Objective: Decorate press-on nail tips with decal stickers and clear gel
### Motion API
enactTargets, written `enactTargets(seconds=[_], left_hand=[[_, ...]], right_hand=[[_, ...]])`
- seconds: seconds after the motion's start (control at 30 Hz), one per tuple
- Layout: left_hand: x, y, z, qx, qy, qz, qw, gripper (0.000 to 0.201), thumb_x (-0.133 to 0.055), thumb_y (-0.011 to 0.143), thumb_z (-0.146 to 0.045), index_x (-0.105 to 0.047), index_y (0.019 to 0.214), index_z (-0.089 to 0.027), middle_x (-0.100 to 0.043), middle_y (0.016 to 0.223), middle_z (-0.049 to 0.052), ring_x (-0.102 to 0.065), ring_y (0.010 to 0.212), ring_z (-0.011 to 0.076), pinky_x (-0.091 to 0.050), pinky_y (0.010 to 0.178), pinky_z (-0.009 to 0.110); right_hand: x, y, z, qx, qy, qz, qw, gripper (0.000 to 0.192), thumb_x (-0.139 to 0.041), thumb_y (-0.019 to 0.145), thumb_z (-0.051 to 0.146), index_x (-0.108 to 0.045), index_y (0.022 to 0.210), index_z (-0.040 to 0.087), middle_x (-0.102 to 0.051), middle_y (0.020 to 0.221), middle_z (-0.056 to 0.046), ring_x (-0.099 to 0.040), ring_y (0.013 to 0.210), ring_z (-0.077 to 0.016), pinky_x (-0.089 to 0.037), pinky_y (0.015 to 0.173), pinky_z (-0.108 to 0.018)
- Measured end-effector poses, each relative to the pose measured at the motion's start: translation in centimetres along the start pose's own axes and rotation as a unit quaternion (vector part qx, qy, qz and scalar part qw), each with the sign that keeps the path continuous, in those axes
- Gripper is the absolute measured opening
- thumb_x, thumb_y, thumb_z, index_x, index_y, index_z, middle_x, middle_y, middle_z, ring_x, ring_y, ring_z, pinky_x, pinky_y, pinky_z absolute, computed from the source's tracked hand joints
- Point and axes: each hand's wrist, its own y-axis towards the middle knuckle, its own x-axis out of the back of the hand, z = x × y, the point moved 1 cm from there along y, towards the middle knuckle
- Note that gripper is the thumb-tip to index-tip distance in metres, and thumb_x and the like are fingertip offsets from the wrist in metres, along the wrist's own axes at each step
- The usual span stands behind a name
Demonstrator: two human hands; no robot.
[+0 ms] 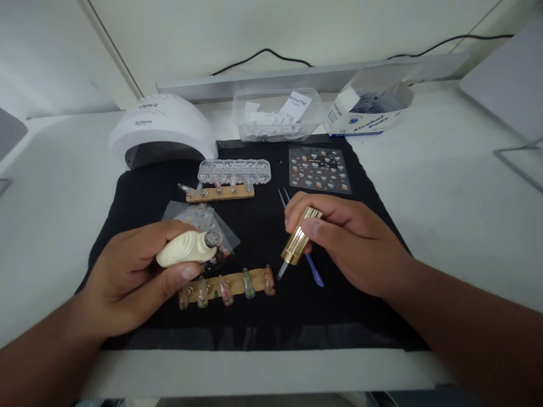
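My left hand [136, 271] is closed around a cream-coloured nail polish bottle [184, 249], tilted with its uncapped neck towards the right. Between the fingers and thumb of my right hand [339, 237] is a gold brush cap [302, 234], its brush pointing down and left. The brush tip hovers close to the right end of a tan display strip [235, 284], which carries several clear decorated false nails [249, 282]. Partly behind my right hand lies a pair of purple tweezers [314, 271]. Sticker sheets [224, 226] lie partly hidden behind the bottle.
A second strip with false nails [220, 193] lies by a clear compartment case [235, 169]. A white nail lamp [163, 133] stands at the back left. Behind the black cloth [263, 226] are a clear plastic tub [278, 121] and an alcohol pad box [367, 116]; a sticker sheet [319, 169] lies right.
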Motion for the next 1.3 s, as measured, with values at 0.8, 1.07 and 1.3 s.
enactTargets(seconds=[0.8,1.07,1.3], left_hand=[[-0.08,-0.27,0.16,0.003,0.032,-0.003,0.999,0.016,-0.056,0.098,-0.037,-0.063,0.106,-0.026,-0.069,0.079,-0.007,-0.063,0.063,0.0043,-0.048,0.06,0.007],[-0.14,-0.17,0.01,-0.002,0.039,-0.008,0.999,0.017,-0.055,0.099,-0.039,-0.063,0.106,-0.026,-0.067,0.076,-0.007,-0.061,0.058,0.0051,-0.047,0.056,0.009],[-0.07,-0.21,0.03,-0.003,0.035,-0.009,0.999,0.018,-0.054,0.099,-0.039,-0.063,0.106,-0.026,-0.067,0.074,-0.006,-0.062,0.057,0.006,-0.048,0.052,0.01]], right_hand=[[0.56,0.67,-0.75,0.034,-0.018,-0.038,0.999,0.014,-0.061,0.086,0.023,-0.066,0.073,0.024,-0.06,0.065,0.0,-0.054,0.056,-0.0134,-0.043,0.053,-0.029],[-0.03,0.22,-0.55,0.02,-0.016,-0.025,0.999,0.014,-0.061,0.087,0.023,-0.067,0.075,0.023,-0.06,0.067,0.0,-0.056,0.058,-0.014,-0.043,0.055,-0.03],[0.26,0.04,-0.35,0.027,-0.002,-0.042,0.999,0.015,-0.06,0.089,0.029,-0.066,0.076,0.024,-0.06,0.068,0.0,-0.054,0.057,-0.0144,-0.042,0.053,-0.03]])
